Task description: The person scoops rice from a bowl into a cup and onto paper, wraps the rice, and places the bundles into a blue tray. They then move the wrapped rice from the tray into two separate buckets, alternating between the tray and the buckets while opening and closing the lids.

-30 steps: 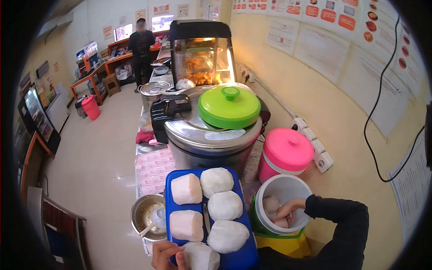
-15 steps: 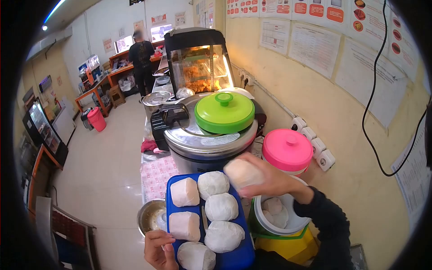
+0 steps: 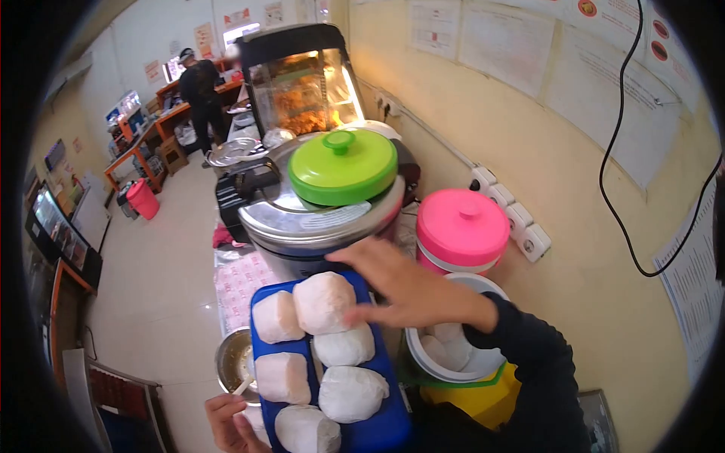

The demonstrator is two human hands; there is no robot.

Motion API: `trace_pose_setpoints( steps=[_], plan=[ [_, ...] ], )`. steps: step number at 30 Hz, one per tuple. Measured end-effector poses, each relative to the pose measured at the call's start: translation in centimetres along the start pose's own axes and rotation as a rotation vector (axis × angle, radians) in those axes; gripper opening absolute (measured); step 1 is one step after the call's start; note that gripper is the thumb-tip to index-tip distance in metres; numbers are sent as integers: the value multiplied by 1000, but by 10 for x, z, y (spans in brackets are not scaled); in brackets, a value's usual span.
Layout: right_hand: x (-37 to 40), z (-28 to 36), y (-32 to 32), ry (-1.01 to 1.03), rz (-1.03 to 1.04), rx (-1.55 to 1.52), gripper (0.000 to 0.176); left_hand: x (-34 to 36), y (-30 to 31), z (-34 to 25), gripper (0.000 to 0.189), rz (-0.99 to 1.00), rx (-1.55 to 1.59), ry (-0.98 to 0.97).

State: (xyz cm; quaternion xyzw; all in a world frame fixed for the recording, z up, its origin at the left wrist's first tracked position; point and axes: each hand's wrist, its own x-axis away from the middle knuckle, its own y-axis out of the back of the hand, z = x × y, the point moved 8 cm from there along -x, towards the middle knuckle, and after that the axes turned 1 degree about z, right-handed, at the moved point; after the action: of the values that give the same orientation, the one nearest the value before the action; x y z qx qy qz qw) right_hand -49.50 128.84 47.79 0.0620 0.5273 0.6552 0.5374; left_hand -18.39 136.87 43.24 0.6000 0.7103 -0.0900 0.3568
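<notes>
A blue tray point(image 3: 381, 377) holds several round bundles wrapped in pale paper. One of them, a paper-wrapped bundle point(image 3: 323, 302) at the tray's far end, appears to rest on top of the others. My right hand point(image 3: 408, 291) hovers just right of it, fingers spread and thumb close to its side, with nothing in the grip. At the tray's lower left edge my left hand point(image 3: 230, 424) is curled, a pale stick-like thing showing at its fingertips; I cannot tell what it holds. More wrapped bundles point(image 3: 444, 351) lie inside the white-lined tub point(image 3: 495, 289) under my right forearm.
Beyond the tray stands a large steel cooker point(image 3: 310, 230) with a green lid point(image 3: 343, 170) on top. Right of it is a pink-lidded container point(image 3: 462, 226). A metal bowl point(image 3: 230, 362) sits left of the tray. A lit food warmer point(image 3: 302, 90) and a person point(image 3: 200, 94) are farther back.
My right hand has moved left over the tray and let go of the wrapped bundle, which now sits at the far end. The camera view has shifted, and the person at the back has turned.
</notes>
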Motion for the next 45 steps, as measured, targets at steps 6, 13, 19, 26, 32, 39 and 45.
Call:
trace_pose_setpoints(
  steps=[6,13,19,26,32,39,45],
  plan=[
    [153,-118,-55,-543,965,182,38,1,14,-5,27,-135,-148,-81],
    [254,-169,-162,-309,615,796,54,13,-1,-3,23,-54,-42,-58],
    [255,-165,-156,-469,806,713,42,20,6,-7,20,-93,3,-75],
    [238,-170,-125,-759,1166,508,68,16,4,-11,18,-148,102,-106],
    [131,-47,12,-560,754,-78,80,17,3,-1,21,-152,136,-44],
    [19,80,-7,-59,301,-154,81,17,-3,0,29,-131,116,-49],
    [25,82,-37,30,202,-32,62,15,-4,-11,43,-45,14,-166]
  ],
)
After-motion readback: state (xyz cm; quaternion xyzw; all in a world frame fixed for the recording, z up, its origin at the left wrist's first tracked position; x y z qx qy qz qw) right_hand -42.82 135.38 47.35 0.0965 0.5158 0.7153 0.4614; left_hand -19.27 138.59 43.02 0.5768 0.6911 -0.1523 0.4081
